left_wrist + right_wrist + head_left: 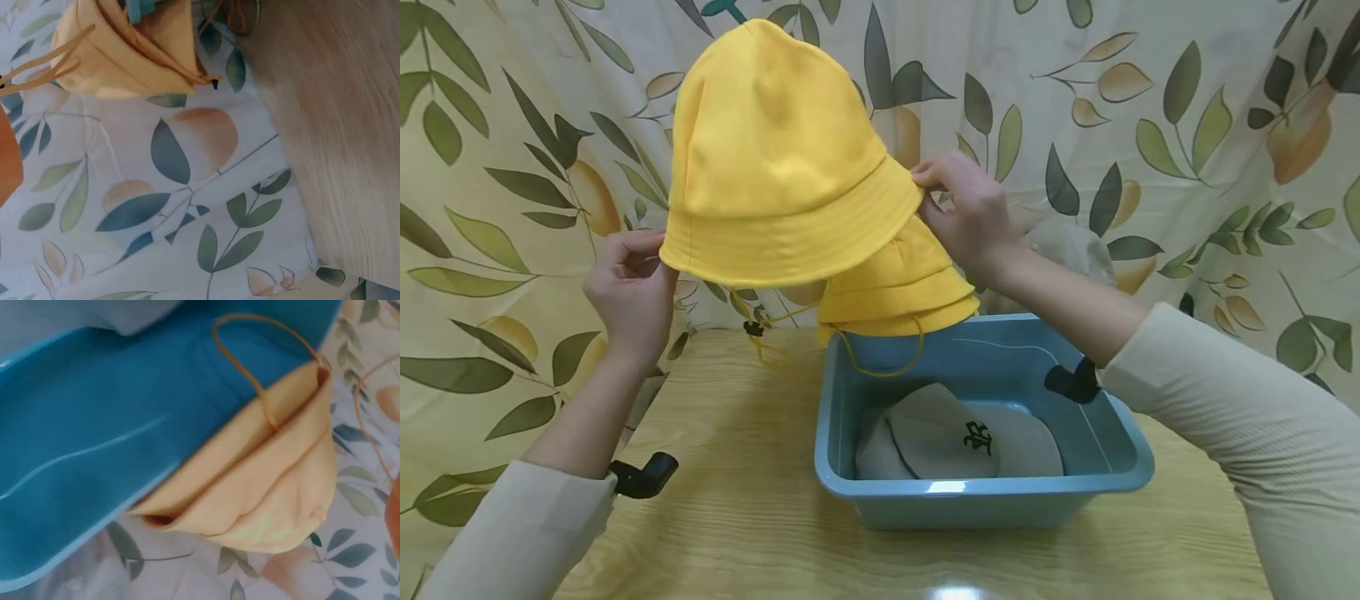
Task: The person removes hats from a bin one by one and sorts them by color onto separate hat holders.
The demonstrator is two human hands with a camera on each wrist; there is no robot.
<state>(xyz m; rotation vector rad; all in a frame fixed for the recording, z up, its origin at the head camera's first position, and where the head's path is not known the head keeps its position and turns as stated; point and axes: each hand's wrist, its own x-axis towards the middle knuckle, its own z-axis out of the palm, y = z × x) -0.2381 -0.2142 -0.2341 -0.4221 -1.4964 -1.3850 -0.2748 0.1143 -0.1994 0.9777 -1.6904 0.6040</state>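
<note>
A yellow bucket hat (775, 167) is held up in front of the leafy curtain, brim down and tilted. My left hand (634, 292) pinches its brim at the left edge, and my right hand (973, 212) pinches the brim on the right. Below the brim hangs a yellow cord with a black toggle (753, 328). Partly hidden behind it, a second yellow hat (895, 292) is at the back-left rim of the blue basin (985, 486), its cord loop dangling inside; the right wrist view shows this hat (262, 481) too.
Inside the basin lies a pale grey cap (936, 437) with black lettering. The basin stands on a wooden table (737, 500). A patterned curtain (1225, 208) closes off the back, with a translucent bag (1075, 250) behind the basin.
</note>
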